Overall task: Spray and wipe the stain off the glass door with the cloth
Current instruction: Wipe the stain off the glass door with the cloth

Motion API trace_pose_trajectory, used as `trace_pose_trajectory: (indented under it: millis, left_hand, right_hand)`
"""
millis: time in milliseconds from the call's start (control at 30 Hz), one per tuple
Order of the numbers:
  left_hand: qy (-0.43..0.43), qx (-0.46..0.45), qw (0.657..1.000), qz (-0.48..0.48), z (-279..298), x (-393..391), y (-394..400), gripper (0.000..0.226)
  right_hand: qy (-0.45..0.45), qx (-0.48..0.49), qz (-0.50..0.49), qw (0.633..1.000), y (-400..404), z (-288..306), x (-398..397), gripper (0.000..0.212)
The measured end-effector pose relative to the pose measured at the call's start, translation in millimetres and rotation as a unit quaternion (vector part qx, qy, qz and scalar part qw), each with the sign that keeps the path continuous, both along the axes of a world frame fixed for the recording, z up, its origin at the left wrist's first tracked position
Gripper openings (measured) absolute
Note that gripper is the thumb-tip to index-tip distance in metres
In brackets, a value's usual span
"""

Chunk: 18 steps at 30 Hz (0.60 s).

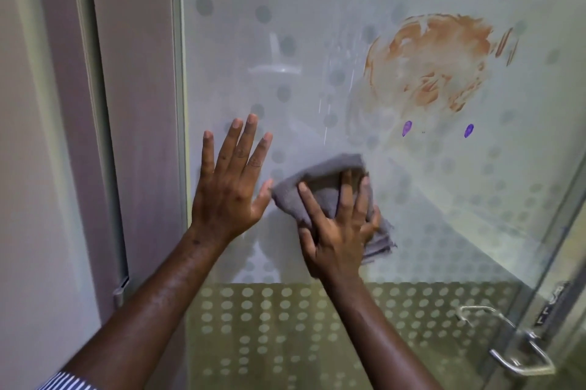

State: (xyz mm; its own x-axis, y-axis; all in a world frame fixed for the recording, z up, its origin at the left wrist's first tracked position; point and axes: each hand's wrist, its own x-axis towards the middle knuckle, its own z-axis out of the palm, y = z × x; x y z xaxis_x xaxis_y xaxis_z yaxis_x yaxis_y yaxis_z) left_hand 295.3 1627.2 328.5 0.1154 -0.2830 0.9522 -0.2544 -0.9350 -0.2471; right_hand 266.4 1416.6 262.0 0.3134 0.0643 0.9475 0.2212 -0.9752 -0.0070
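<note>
While the reddish-brown stain (434,62) spreads as a wide smear across the upper right part of the glass door (317,40), the grey cloth (320,196) lies lower down and to the left of it, folded into a thick pad and pressed flat to the pane. Thin streaks of the smear trail off at its right edge, and two small purple marks (406,128) sit just below it, well above the cloth. The right hand (341,224) covers the cloth with fingers spread wide over it, the thumb curled round its lower left edge, so the cloth is held against the glass between palm and pane; grey folds stick out past the fingertips above and at the lower right. Just beside it, the left hand (230,180) rests open on the glass, fingers fanned upward, grasping nothing, its thumb tip close to the cloth's left corner. Both forearms are bare, and a striped sleeve (68,381) shows at the bottom left corner. A pattern of pale frosted dots covers the pane, denser in the lower band. A metal door handle (520,351) sits at the lower right, and a grey door frame (179,104) runs vertically along the pane's left edge, with a plain wall (38,167) further left.
</note>
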Motion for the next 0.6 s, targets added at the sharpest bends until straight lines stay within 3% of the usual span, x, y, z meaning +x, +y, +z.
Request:
trace_pose_trajectory:
  millis: [233, 433, 500, 600]
  left_hand:
    - [0.000, -0.005, 1.000, -0.021, 1, -2, 2, 0.069]
    - [0.001, -0.006, 1.000, -0.023, 0, -1, 3, 0.069]
    - [-0.002, -0.008, 1.000, -0.030, 0, 1, 4, 0.067]
    - [-0.002, -0.011, 1.000, -0.025, -3, 2, 2, 0.066]
  right_hand:
    - [-0.061, -0.036, 0.006, 0.998, -23, 32, 7, 0.063]
    - [-0.023, -0.175, 0.026, 0.984, -79, -55, -1, 0.061]
    - [-0.011, -0.111, -0.003, 0.994, -118, -65, -7, 0.060]
    - [0.005, 0.076, -0.046, 0.996, -157, -41, -6, 0.066]
